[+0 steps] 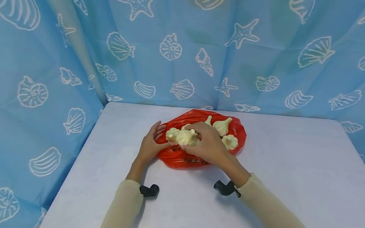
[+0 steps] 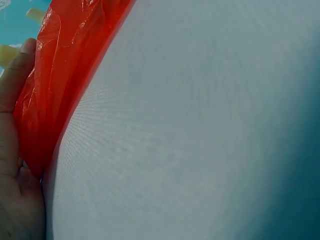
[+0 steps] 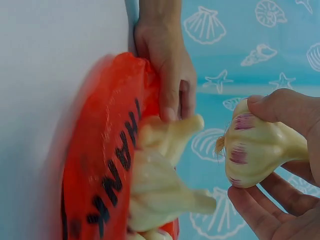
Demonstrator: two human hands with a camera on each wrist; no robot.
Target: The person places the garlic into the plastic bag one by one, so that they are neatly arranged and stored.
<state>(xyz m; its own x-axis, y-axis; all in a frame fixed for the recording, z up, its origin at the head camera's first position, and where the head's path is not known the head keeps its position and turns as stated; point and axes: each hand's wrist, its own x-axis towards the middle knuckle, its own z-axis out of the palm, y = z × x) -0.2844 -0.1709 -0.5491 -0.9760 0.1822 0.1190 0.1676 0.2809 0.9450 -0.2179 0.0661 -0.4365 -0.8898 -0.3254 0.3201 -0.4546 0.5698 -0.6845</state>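
A red plastic bag (image 1: 178, 162) with dark lettering lies spread on the table, its mouth facing up. My right hand (image 1: 212, 146) holds a garlic bulb (image 3: 255, 150) above the bag, thumb on one side and fingers on the other. Purple streaks and a root tuft show on that bulb. At the bag's left end, my left hand (image 1: 148, 146) rests against the plastic with fairly straight fingers, its thumb (image 2: 17, 75) along the near side. Several more garlic bulbs (image 1: 230, 142) lie in the bag, some partly hidden behind the right hand.
The table (image 1: 298, 175) has a white cover. A blue curtain (image 1: 173, 46) printed with shells and starfish hangs behind it and along the left side. Black wrist mounts (image 1: 225, 188) sit at both cuffs.
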